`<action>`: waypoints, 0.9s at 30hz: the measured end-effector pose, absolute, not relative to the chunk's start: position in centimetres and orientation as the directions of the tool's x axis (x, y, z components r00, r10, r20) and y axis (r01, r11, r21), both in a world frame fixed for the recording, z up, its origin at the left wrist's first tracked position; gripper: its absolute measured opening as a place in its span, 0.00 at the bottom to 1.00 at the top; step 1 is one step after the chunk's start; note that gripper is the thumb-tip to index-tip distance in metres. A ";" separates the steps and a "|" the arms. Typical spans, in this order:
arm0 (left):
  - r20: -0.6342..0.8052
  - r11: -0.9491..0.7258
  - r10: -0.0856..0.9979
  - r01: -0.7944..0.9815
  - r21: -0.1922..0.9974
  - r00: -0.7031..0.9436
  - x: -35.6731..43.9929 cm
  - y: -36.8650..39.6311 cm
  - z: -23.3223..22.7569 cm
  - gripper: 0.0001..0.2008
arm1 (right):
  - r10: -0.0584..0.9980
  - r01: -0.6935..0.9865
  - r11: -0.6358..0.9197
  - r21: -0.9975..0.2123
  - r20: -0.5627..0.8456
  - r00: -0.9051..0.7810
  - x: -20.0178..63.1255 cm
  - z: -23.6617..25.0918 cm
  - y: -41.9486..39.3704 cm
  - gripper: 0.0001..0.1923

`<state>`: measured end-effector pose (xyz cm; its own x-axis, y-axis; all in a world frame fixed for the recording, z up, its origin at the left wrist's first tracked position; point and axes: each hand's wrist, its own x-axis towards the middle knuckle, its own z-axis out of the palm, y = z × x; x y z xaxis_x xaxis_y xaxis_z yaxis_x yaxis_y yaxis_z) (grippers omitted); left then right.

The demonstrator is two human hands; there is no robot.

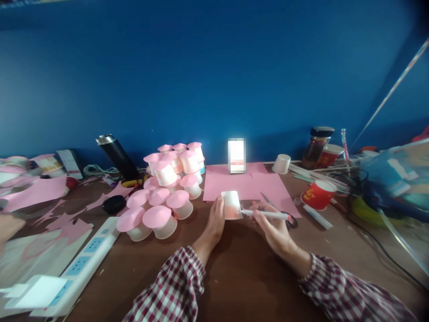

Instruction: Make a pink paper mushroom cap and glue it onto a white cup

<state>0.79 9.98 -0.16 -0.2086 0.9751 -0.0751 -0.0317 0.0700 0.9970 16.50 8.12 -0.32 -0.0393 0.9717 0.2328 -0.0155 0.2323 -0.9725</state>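
Observation:
An upturned white paper cup (230,199) with an orange patch low on its side is gripped in my left hand (216,221). My right hand (276,230) holds a white marker (271,215) with an orange end, its tip at or very near the cup's right side. Behind the right hand lies a pair of scissors (292,222), partly hidden, with dark handles. Pink paper sheets (241,190) lie beyond both hands. To the left, several upturned cups with pink paper cone tops (157,216) stand grouped and partly stacked.
A power strip (87,257) and pink scraps (72,228) lie on the left, near a black flask (119,156). On the right are a red cup (318,195), a loose white cup (281,164), a lidded jar (317,145) and a cable (385,246). Another person's hand (10,228) shows far left.

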 end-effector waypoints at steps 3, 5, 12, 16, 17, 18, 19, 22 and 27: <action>-0.051 0.049 0.980 -0.015 0.999 -0.194 0.8 10.1 -0.4 0.23 | 0.963 -0.002 0.254 -0.967 0.253 -0.097 16.6 -0.5 8.0 0.12; -0.041 0.038 0.982 -0.017 0.999 -0.187 0.9 10.1 -0.5 0.23 | 0.953 0.003 0.271 -0.963 0.268 -0.144 16.6 -0.7 7.9 0.11; -0.032 0.028 0.982 -0.024 0.999 -0.185 0.9 10.3 -0.9 0.23 | 0.947 0.019 0.279 -0.960 0.271 -0.170 16.4 -0.9 7.8 0.09; -0.050 0.044 0.980 -0.032 0.999 -0.195 0.8 10.2 -0.8 0.23 | 0.945 0.029 0.282 -0.959 0.272 -0.181 16.4 -0.9 8.0 0.09; -0.052 0.048 0.979 -0.027 0.998 -0.195 0.8 10.2 -0.8 0.22 | 0.944 0.033 0.287 -0.957 0.276 -0.180 16.4 -1.0 8.0 0.08; -0.050 0.046 0.980 -0.024 0.999 -0.192 0.8 10.2 -0.9 0.22 | 0.943 0.038 0.291 -0.956 0.280 -0.179 16.5 -1.0 8.0 0.08; -0.046 0.042 0.981 -0.023 0.999 -0.189 0.8 10.2 -0.9 0.22 | 0.943 0.043 0.294 -0.955 0.282 -0.176 16.5 -1.0 8.1 0.08; -0.027 0.020 0.980 -0.035 0.999 -0.197 0.7 10.4 -1.4 0.23 | 0.949 0.037 0.283 -0.958 0.274 -0.158 16.6 -0.9 8.1 0.09; 0.040 -0.048 0.992 -0.059 0.997 -0.120 0.8 10.4 -1.6 0.25 | 0.970 -0.036 0.236 -0.971 0.237 -0.053 16.5 -0.3 8.0 0.12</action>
